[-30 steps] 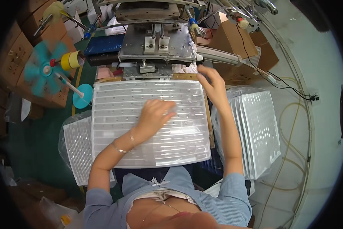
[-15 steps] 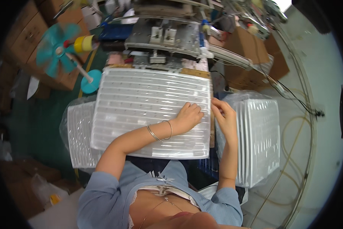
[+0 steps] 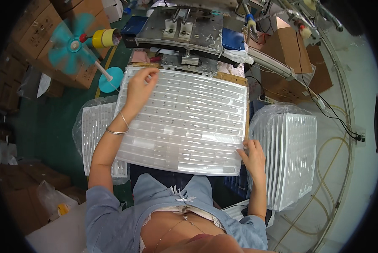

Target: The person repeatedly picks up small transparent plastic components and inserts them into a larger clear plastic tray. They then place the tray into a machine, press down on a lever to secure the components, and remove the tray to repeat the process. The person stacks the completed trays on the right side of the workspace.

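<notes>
Lying across the person's lap and reaching up to the metal press machine (image 3: 184, 31) is a large translucent white ribbed plastic tray (image 3: 184, 122), tilted slightly so its far edge sits just below the machine's grey plate. The left hand (image 3: 139, 86) rests flat on the tray's upper left corner, fingers spread and pressing down on the ribs, with two thin silver bangles (image 3: 118, 126) on the wrist. The right hand (image 3: 252, 154) pinches the tray's lower right corner, thumb on top and fingers curled under the edge, so its grip is closed on the tray. Just right of that hand stands a stack of similar white trays wrapped in clear plastic film (image 3: 288, 156). A second wrapped stack (image 3: 95, 135) lies to the left, partly under the left forearm. Beyond it, on the green floor (image 3: 50, 126), a small turquoise fan (image 3: 71, 44) stands on a round base near brown cardboard boxes (image 3: 29, 38).
</notes>
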`<state>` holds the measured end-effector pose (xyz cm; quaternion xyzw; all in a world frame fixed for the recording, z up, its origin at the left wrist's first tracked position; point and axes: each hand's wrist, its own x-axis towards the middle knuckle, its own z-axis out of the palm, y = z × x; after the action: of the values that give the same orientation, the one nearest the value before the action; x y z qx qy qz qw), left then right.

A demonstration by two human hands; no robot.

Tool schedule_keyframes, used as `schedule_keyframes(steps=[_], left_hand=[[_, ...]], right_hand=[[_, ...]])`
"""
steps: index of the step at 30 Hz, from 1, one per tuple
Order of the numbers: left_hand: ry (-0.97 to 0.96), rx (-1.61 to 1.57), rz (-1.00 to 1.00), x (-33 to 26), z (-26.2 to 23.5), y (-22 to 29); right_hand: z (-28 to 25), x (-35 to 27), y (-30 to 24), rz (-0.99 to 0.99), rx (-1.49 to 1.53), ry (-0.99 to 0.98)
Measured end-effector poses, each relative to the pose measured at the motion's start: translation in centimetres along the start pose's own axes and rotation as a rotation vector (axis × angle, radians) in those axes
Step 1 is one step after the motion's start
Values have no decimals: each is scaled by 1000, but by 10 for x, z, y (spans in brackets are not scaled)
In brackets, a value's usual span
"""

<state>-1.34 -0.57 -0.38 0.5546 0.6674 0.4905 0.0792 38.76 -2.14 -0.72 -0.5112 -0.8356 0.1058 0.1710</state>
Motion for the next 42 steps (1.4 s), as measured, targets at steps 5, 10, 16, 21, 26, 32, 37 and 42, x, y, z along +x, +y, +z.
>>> schedule_keyframes(steps=[5, 10, 16, 21, 26, 32, 37, 42], left_hand=[[293, -79, -133, 19, -33, -26], [366, -145, -216, 8, -97, -71], [-17, 439, -324, -92, -114, -60], [-83, 776, -135, -130, -97, -40], [-159, 746, 34, -135, -69, -15], [-370, 500, 130, -129, -53, -7], [-457, 490, 148, -103, -53, 3], [-185, 363, 202, -17, -17, 33]], right_hand=[[3, -11, -1, 215, 29, -180], [5, 4, 9, 283, 503, 4], [3, 49, -8, 299, 801, 88], [17, 68, -35, 236, 818, 28], [17, 83, -50, -25, 534, 17], [13, 84, -53, 59, 630, -11], [10, 98, -43, 132, 817, 20], [-10, 141, -53, -103, 782, 267]])
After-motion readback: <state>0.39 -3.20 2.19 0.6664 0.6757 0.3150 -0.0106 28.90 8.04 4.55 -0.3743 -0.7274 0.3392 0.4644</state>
